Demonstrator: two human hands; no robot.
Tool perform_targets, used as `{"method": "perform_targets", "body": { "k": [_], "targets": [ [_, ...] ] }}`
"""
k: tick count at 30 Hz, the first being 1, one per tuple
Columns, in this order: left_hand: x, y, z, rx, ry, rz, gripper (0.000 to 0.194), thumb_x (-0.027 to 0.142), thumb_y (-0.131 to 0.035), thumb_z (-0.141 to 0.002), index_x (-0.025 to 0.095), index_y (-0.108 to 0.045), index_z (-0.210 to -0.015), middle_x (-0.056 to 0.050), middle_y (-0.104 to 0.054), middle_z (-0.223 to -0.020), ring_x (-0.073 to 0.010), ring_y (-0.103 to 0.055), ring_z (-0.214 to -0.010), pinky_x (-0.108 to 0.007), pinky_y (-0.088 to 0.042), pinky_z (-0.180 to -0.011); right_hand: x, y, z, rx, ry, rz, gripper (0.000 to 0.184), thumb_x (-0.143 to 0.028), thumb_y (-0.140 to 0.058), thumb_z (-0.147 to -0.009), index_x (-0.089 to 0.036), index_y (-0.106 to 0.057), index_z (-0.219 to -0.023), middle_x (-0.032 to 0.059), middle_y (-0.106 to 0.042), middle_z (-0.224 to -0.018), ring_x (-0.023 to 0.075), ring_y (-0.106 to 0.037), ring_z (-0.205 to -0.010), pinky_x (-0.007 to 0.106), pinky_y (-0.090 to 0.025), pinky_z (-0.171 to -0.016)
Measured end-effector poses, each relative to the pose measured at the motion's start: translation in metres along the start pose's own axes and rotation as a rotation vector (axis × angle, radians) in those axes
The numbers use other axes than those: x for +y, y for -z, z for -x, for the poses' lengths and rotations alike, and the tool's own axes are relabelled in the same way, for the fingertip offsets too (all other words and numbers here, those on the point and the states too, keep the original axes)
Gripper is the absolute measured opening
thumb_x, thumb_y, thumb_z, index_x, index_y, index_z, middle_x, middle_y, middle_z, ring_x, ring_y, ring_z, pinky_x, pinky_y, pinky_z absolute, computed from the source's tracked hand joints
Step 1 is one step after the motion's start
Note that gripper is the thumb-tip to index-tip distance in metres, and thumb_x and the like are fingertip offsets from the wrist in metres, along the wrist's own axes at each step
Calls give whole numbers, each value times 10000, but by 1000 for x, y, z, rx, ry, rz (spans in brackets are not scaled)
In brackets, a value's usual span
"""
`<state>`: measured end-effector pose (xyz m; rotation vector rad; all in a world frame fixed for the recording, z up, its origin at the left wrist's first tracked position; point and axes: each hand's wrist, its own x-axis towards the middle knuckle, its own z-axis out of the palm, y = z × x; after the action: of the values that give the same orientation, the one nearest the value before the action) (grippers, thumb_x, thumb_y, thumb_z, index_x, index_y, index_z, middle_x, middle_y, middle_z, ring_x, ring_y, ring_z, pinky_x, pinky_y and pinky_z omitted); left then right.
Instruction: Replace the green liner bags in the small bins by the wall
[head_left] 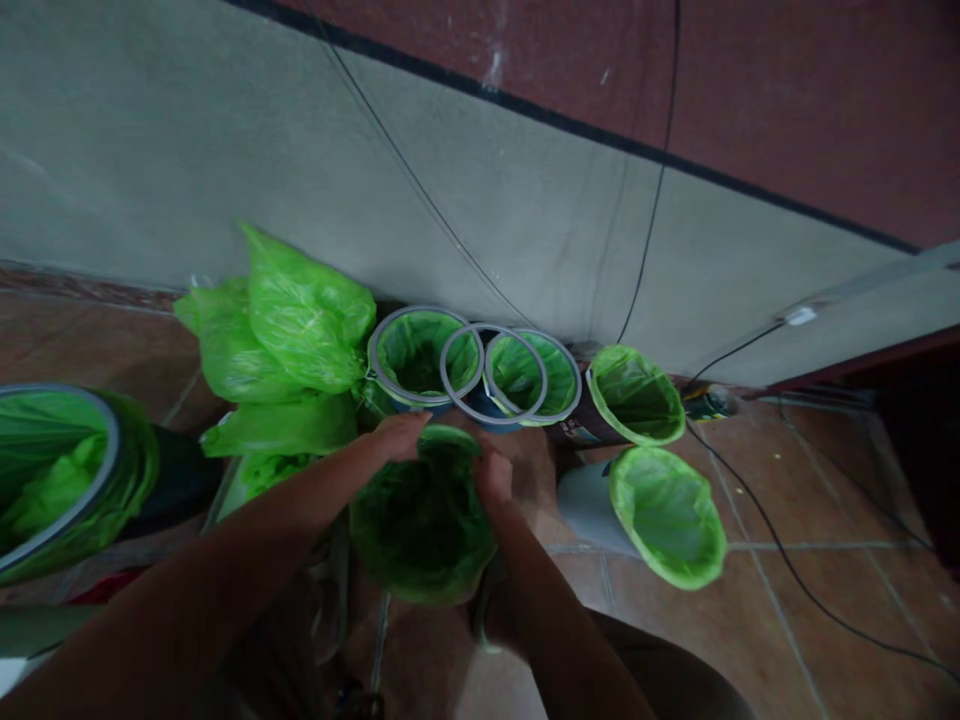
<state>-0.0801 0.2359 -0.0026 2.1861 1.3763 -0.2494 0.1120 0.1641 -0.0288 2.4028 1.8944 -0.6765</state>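
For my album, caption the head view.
Left hand and right hand at the rim of a green-lined bin, green bags nearby.

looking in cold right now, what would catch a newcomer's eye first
Probably the bright green bags heaped against the wall. Next, the green-lined bin between both hands, and the loose grey ring lying across the rims of two lined bins by the wall.

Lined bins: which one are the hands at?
The front middle bin, closest to the person's legs: left hand and right hand are at opposite sides of its rim. No other bin has a hand at it.
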Motion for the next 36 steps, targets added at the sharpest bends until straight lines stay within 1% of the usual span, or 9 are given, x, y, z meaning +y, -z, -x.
{"method": "perform_targets", "body": {
  "k": [3,9,13,16,19,22,29,33,36],
  "targets": [
    [-9,13,-2,4,-35,101,899,322,-824,-582,175,-460,-1391,-134,-516,-1429,-286,-509,-1288,-316,-412,-1049,6,-6,24,50,-122,-68,292,-139,-479,-904,-123,-607,-1166,142,-724,-977,218,-695,-905,270,-473,-756],
    [-23,24,-7,35,-71,169,346,344,-547,-864,163,-680,-1127,-71,-709,-1139,-190,-647,-1023,-239,-459,-876,5,-11,60,205,-115,-125,662,-291,-645,-813,-52,-420,-1388,234,-598,-1259,312,-573,-1172,383,-448,-943],
    [-18,19,-8,74,-51,68,319,313,-438,-916,200,-736,-927,-43,-740,-974,-182,-659,-920,-252,-458,-821,-7,6,29,243,90,-151,403,-258,-446,-945,-120,-530,-1314,162,-606,-1290,234,-538,-1219,348,-396,-1017],
    [-10,13,-6,99,-84,-14,295,304,-450,-912,219,-732,-924,-45,-731,-991,-197,-651,-970,-271,-458,-862,-16,11,-3,103,256,-109,359,-223,-431,-960,-165,-559,-1290,108,-636,-1270,189,-558,-1198,286,-392,-1006],
    [-5,5,-4,74,-111,-70,226,280,-518,-881,226,-716,-978,-59,-720,-1029,-213,-634,-1050,-289,-445,-940,-19,6,-19,-58,297,-26,322,-240,-437,-969,-176,-595,-1242,101,-699,-1142,192,-632,-1070,266,-430,-918],
    [-3,-2,-4,42,-69,-92,211,219,-563,-843,192,-699,-1002,-105,-710,-1054,-249,-629,-1085,-327,-453,-959,-19,-1,-21,-104,265,20,314,-272,-432,-977,-191,-609,-1222,100,-724,-1043,199,-664,-985,261,-448,-843],
    [4,-7,-4,37,-21,-74,372,89,-592,-778,141,-631,-1144,-169,-673,-1175,-272,-621,-1137,-355,-458,-976,-16,-9,3,-27,45,-48,312,-250,-431,-968,-163,-614,-1206,117,-728,-1008,209,-686,-913,257,-457,-756],
    [-2,10,-3,59,30,-7,747,220,-783,-640,168,-508,-1333,-163,-564,-1367,-302,-542,-1243,-364,-426,-1027,-6,-17,31,70,-121,-140,334,-236,-411,-962,-127,-590,-1222,143,-718,-1021,231,-691,-894,288,-467,-742],
    [-17,24,0,-5,6,80,679,359,-750,-678,170,-553,-1300,-110,-609,-1323,-262,-582,-1180,-309,-446,-987,0,-16,44,196,-127,-181,477,-333,-515,-915,-77,-508,-1317,199,-671,-1126,284,-651,-1033,348,-474,-831]
  ]
}}
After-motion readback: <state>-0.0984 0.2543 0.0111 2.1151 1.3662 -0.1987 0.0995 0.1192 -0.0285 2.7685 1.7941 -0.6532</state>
